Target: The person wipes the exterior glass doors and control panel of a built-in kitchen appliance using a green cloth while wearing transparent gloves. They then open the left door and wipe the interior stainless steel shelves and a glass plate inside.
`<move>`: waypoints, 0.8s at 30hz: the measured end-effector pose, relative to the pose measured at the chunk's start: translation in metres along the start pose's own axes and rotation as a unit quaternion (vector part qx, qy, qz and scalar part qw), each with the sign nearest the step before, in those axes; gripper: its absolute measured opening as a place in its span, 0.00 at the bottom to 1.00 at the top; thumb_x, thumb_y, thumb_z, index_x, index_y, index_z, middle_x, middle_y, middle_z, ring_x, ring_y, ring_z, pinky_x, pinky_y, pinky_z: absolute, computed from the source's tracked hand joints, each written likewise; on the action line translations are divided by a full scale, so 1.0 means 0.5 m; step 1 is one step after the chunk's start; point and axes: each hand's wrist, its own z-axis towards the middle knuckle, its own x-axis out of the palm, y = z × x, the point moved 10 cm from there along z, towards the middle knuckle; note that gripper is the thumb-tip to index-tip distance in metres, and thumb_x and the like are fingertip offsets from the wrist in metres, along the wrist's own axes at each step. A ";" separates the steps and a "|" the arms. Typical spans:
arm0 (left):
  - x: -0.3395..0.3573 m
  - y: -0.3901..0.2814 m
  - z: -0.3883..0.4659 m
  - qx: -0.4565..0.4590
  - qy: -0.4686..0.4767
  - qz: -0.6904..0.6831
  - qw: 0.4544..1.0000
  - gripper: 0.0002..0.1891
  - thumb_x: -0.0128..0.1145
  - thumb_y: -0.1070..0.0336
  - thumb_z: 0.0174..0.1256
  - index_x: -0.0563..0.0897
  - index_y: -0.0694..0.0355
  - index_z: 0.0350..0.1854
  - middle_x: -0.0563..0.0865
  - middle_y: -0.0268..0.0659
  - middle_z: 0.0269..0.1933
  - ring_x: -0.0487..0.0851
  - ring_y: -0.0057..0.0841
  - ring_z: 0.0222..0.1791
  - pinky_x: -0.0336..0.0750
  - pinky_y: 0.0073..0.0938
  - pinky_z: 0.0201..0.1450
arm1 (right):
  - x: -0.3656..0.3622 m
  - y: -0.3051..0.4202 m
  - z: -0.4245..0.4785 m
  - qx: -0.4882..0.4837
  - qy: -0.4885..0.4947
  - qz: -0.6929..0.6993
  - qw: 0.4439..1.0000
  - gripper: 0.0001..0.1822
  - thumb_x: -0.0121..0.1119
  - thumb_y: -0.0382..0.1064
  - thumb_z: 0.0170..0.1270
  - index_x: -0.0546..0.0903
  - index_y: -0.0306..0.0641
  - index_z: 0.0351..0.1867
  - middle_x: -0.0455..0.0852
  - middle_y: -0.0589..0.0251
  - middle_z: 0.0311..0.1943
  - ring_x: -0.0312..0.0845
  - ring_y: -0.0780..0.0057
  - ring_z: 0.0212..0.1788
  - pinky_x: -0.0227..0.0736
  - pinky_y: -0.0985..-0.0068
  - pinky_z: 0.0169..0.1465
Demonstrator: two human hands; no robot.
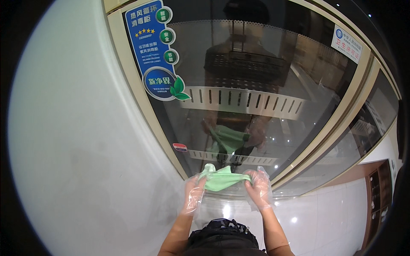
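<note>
A light green cloth (221,180) is stretched between my two hands, in front of the lower part of a disinfection cabinet's glass door (256,134). My left hand (194,190), in a clear plastic glove, grips the cloth's left end, where a fold sticks up. My right hand (258,188), gloved the same way, pinches the narrow right end. The dark glass mirrors my body, both hands and the cloth. Behind the glass, slotted metal shelves (240,100) show.
A pale wall (80,144) stands close on the left. The door has a beige frame (323,140) and a blue sticker (149,41) bearing writing. Further right are a second glass door (362,128) and a brown shelf unit (368,204). Glossy white floor (307,224) lies below.
</note>
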 end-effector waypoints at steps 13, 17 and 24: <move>0.001 0.036 0.015 -0.204 0.075 -0.359 0.908 0.19 0.52 0.54 0.64 0.77 0.67 0.45 0.82 0.41 0.44 0.79 0.32 0.45 0.72 0.34 0.50 | 0.060 -0.112 -0.026 0.191 0.182 0.267 0.927 0.10 0.55 0.41 0.62 0.77 0.36 0.37 0.77 0.66 0.29 0.69 0.77 0.35 0.65 0.76 0.40; 0.073 0.001 -0.011 -0.227 0.212 -0.472 0.825 0.22 0.51 0.51 0.64 0.74 0.64 0.52 0.79 0.41 0.51 0.75 0.34 0.54 0.69 0.37 0.56 | 0.071 -0.138 -0.051 0.204 0.073 0.399 0.891 0.11 0.53 0.41 0.63 0.76 0.36 0.41 0.75 0.68 0.30 0.67 0.79 0.35 0.64 0.79 0.41; 0.074 0.084 0.012 -0.197 0.169 -0.477 0.840 0.25 0.53 0.50 0.62 0.70 0.58 0.57 0.77 0.38 0.53 0.74 0.35 0.54 0.67 0.42 0.58 | 0.008 -0.107 -0.056 0.161 -0.101 0.185 0.964 0.11 0.54 0.40 0.62 0.78 0.34 0.40 0.79 0.58 0.30 0.72 0.74 0.35 0.67 0.74 0.42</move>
